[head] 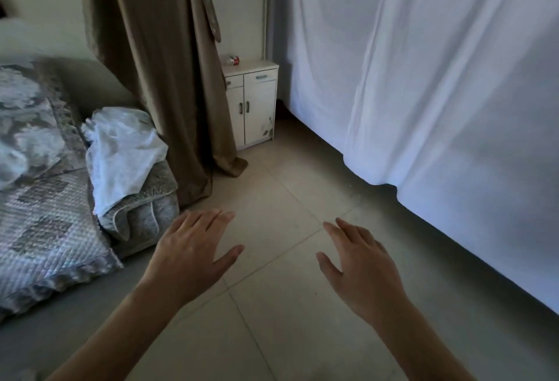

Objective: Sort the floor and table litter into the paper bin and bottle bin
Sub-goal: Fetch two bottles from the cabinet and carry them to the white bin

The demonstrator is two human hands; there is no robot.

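A large white draped sheet [423,84] is seen filling the area from twelve o'clock round to three o'clock, its lower edge hanging just above the floor. The pale beige tiled floor [272,199] is spread through the centre and down to six o'clock. A long brown fabric curtain [163,62] is hung at eleven o'clock, its hem gathered on the tiles. A grey-and-white patterned quilted cover [45,205] is laid over furniture at nine o'clock, and a crumpled translucent white plastic bag [124,150] is rested on the cover's folded corner. A small white two-door cabinet [252,105] is stood between the curtain and the sheet at twelve o'clock. On its top a small red-and-white can-like item [233,60] is placed; its exact kind cannot be told. Neither bin is shown.

The left hand [190,250] is held palm down over the tiles at seven o'clock, fingers straight and spread, nothing grasped. The right hand [363,268] is held likewise at five o'clock, fingers extended, empty and apart from the left.
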